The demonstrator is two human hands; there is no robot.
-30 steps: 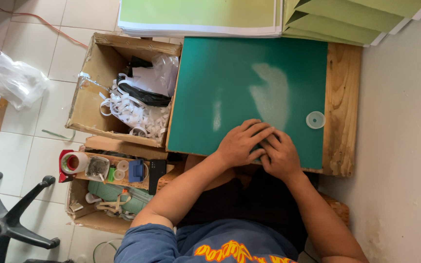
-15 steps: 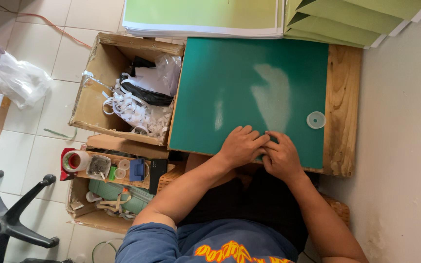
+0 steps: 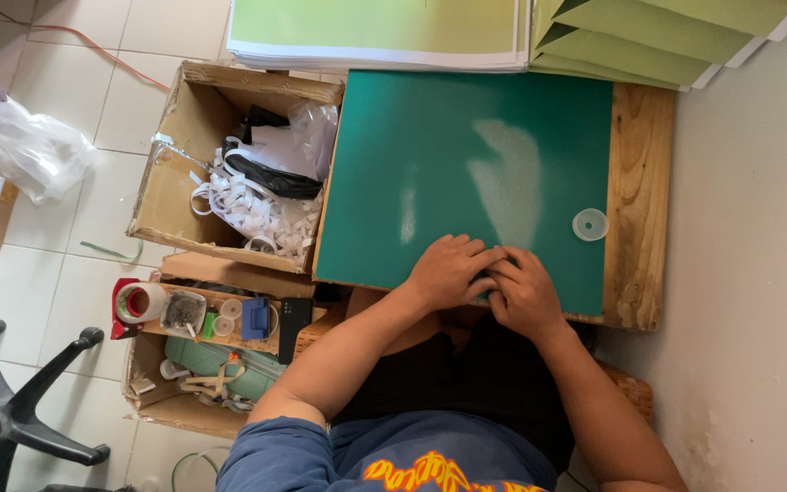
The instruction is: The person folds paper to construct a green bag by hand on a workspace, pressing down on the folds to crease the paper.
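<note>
My left hand (image 3: 448, 271) and my right hand (image 3: 525, 293) lie together at the near edge of a green cutting mat (image 3: 466, 155) on a wooden table (image 3: 639, 182). Their curled fingertips touch each other at about the middle. Whatever may be between the fingers is hidden. A small clear round lid (image 3: 590, 224) sits on the mat just to the right of my hands.
A cardboard box (image 3: 165, 182) with white paper strips and a black bag stands left of the table. Below it is a tray with a tape roll (image 3: 141, 302) and small items. Stacked green sheets (image 3: 384, 27) lie at the back; an office chair base (image 3: 10, 410) stands at the lower left.
My hands stay joined at the same spot on the mat; only the fingers shift a little. The view has drifted slightly.
</note>
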